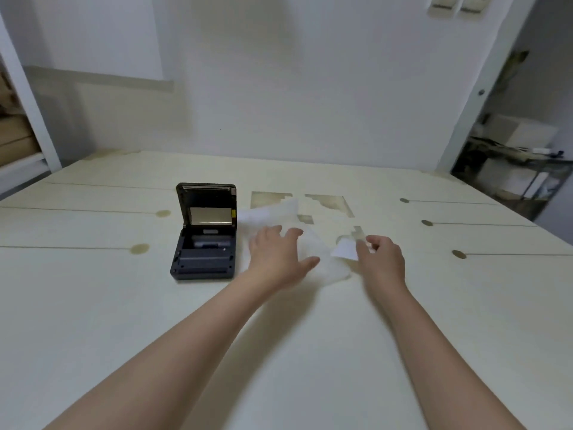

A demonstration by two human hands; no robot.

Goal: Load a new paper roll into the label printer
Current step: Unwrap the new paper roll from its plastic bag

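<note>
While both bare forearms are reaching forward over the pale tabletop (93, 305), the left hand (280, 254) is lying palm down with its fingers (291, 232) spread apart, pressing on a sheet of clear wrapping (313, 243) that is spreading out under and beyond it. The right hand (383, 257) is sitting just right of that wrapping, its fingers (367, 243) curling together and pinching a small white paper piece (344, 251) at their tips; blur is hiding whether this is the roll or only a loose end. Just left of the left hand's fingers, the printer (203, 256) is standing on the tabletop, dark, its lid (207, 204) tilting upright and open, and its bay is showing no white paper. Beyond the fingers of both hands, brownish patches (328, 203) are marking the tabletop surface. Farther still, a plain wall (279, 88) is rising behind the tabletop's far edge.
</note>
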